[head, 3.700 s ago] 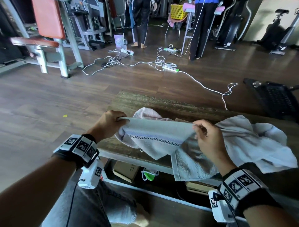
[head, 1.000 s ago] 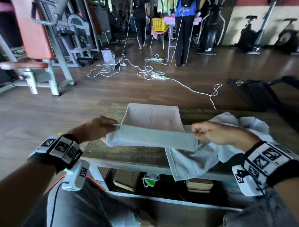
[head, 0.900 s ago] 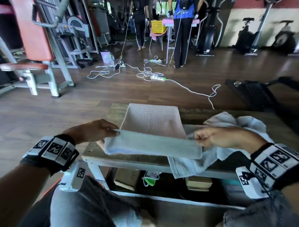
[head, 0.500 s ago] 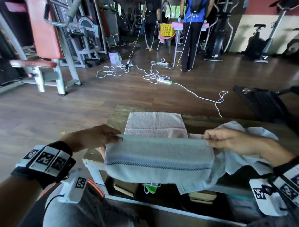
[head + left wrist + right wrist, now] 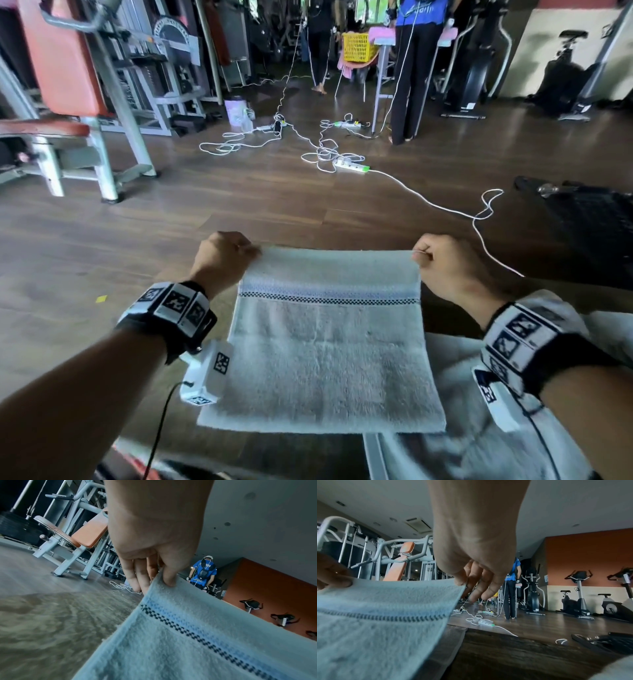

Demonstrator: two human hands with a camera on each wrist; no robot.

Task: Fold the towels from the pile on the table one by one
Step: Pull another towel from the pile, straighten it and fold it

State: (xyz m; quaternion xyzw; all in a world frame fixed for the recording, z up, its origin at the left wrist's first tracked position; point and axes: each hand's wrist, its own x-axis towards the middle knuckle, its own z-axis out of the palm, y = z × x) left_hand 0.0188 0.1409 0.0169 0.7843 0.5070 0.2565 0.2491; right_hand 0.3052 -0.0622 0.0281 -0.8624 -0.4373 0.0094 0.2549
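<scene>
Towel [image 5: 325, 342] held up by its two top corners, above the worktop [image 5: 513, 655].

Left hand [image 5: 219, 258] pinches the left corner between thumb and fingers [image 5: 135, 573], and right hand [image 5: 445, 263] pinches the right corner in the same way, so each grip is clenched on the cloth. The towel hangs flat with its checked stripe near the top edge, and the unfolded pile [image 5: 479, 428] lies under the right wrist. I judge the risk is an uneven fold: if one pinch slips, or the hands come down at different heights, the edges will not meet and the lower hem may drag over the pile.
</scene>
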